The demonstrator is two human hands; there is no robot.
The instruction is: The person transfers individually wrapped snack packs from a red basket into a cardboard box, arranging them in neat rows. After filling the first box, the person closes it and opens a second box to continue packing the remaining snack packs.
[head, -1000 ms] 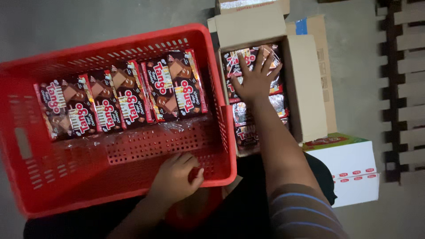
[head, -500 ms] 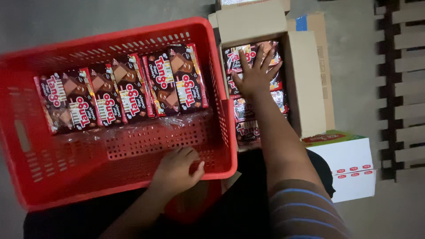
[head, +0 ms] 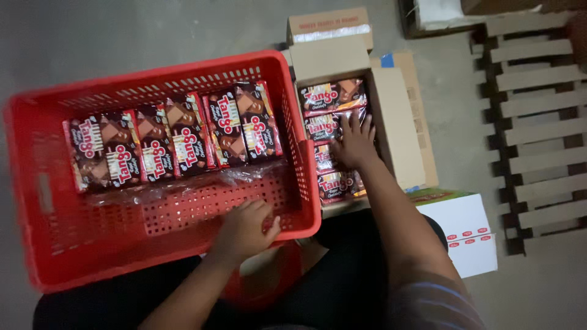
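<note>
A red plastic crate (head: 36,183) lies in front of me with a row of dark brown snack packets (head: 177,137) along its far side. My left hand (head: 244,229) rests on the crate's near right corner, fingers curled over the rim. To the right stands an open cardboard box (head: 397,131) filled with more of the same packets (head: 333,98). My right hand (head: 354,143) lies flat on those packets with fingers spread, holding nothing that I can see.
A closed cardboard box (head: 330,27) sits behind the open one. A white box with a green top (head: 465,229) stands at the right. A wooden pallet (head: 538,122) lies on the grey floor at far right.
My right hand has slid a little nearer over the packets in the cardboard box. My left hand stays on the crate's corner. The view has shifted slightly.
</note>
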